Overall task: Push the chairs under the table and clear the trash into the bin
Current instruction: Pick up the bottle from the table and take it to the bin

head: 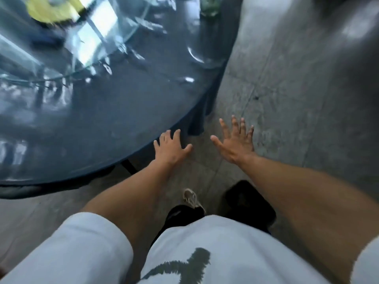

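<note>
A big round table [114, 128] with a dark blue cloth under clear plastic fills the left half of the view. My left hand [171, 147] hovers by its near edge, fingers spread, holding nothing. To its right my right hand [235, 141] is stretched out flat over the floor, fingers wide apart and empty. Small pale scraps [189, 79] lie on the tabletop near its right side. The picture is blurred. I see no chair and no bin.
A glass turntable [67, 44] sits on the table with a yellow thing [49, 7] at its far side. A green bottle [209, 6] stands near the far edge. Grey concrete floor [287, 99] spreads to the right. My feet are below.
</note>
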Demonstrator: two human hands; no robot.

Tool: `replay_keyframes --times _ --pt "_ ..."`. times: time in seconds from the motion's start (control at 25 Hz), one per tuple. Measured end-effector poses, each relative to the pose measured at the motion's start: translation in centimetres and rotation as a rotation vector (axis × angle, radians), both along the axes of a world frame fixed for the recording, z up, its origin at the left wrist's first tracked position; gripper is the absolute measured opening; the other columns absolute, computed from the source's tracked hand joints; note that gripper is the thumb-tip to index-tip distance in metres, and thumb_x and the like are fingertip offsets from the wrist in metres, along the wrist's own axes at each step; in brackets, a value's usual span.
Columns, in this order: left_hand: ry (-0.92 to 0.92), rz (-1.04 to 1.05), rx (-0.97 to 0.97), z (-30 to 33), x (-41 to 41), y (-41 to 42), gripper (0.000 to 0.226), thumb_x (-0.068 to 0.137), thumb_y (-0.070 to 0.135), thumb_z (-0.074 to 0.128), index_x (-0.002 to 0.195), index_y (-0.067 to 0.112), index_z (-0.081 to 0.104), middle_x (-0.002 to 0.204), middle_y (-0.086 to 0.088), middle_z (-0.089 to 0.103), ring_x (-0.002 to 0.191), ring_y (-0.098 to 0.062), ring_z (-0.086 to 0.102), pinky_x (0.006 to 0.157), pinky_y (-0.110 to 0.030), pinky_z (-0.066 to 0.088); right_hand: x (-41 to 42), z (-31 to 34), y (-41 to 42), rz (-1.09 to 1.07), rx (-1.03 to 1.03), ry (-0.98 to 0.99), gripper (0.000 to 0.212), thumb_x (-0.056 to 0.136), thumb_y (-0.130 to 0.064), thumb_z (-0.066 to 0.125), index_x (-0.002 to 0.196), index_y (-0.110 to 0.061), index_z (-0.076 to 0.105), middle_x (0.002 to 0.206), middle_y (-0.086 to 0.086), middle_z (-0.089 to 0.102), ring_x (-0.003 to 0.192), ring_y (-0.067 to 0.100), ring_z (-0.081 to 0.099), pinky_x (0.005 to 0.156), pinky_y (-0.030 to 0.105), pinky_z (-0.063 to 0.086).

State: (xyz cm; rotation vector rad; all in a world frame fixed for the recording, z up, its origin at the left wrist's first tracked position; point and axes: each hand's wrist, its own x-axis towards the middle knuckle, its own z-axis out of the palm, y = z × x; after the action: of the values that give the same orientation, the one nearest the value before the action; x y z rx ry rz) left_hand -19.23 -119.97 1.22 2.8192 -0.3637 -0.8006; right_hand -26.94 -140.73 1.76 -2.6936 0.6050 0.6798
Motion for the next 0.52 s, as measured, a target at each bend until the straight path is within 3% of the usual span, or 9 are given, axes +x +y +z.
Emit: replay_keyframes --times 0.2,0.52 --pt "-0.131 0.149 -0.037 5.4 8.6 4.3 0.084 0.089 0.067 0.047 0.158 0.025 0.022 0.165 -0.013 0.019 0.153 -0.032 0.012 0.122 -0.06 0.01 9.5 5.8 3.2 0.12 -0.07 -0.15 0.078 0.096 -0.073 0.02 0.16 -0.038 -0.006 0.169 0.004 -0.018 0.155 0.033 -0.019 0.121 0.062 -0.014" --pt "-0.276 0.197 -0.097 11.9 17.7 4.3 0.091 0.087 0.072 0.047 0.159 0.025 0.016 0.167 -0.014 0.015 0.154 -0.033 0.009 0.122 -0.061 0.007 19.0 11.6 2.4 0.168 -0.162 -0.335 0.079 0.094 -0.075 0.022 0.161 -0.039 -0.001 0.17 0.003 -0.012 0.155 0.032 -0.017 0.121 0.061 -0.012"
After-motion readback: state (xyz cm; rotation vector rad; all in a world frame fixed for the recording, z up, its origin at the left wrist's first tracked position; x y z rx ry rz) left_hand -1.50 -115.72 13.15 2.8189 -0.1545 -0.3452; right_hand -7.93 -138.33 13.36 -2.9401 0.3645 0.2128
